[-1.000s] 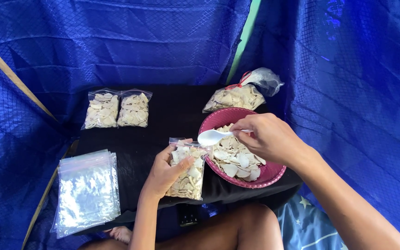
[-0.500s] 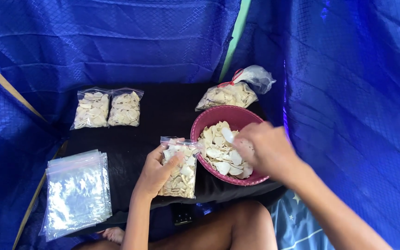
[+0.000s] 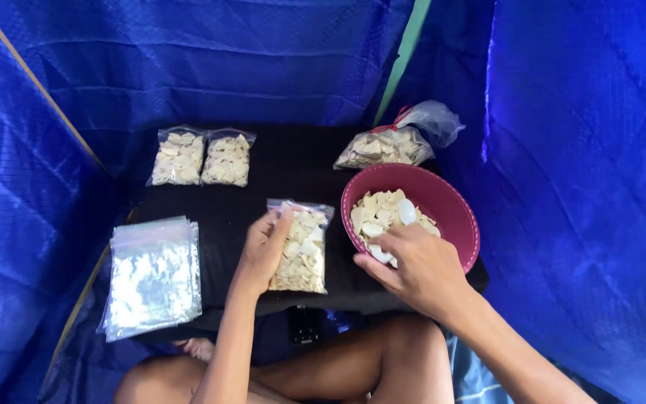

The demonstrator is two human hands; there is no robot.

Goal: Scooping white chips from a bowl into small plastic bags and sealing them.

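1. Right now the left hand (image 3: 265, 251) rests on the small clear bag of pale chips (image 3: 300, 245) in the middle of the black table (image 3: 293, 161), fingers curled over the bag's left edge and thumb on its front, gripping it at the upper left corner.
2. That bag lies flat with its long axis running away from the person, its open mouth pointing toward the far side of the table and its filled bottom toward the near edge. It sits just beside the pink bowl (image 3: 450, 206), on the bowl's left.
3. The right hand (image 3: 413, 265) reaches over the near rim of the bowl, fingers closed around a white spoon (image 3: 405, 212) whose scoop lies on the chips inside; the hand covers the handle.
4. The bowl holds a heap of the same pale chips and stands at the right end of the table.
5. Behind the bowl lies a larger bag of chips (image 3: 383, 147), tied with a red band, its knotted top pointing to the right.
6. Two filled small bags (image 3: 202, 158) lie side by side at the far left of the table, well apart from the hands.
7. A stack of empty clear bags (image 3: 152, 275) lies at the near left corner, beside the left forearm.
8. Blue tarpaulin (image 3: 211, 67) hangs all around.
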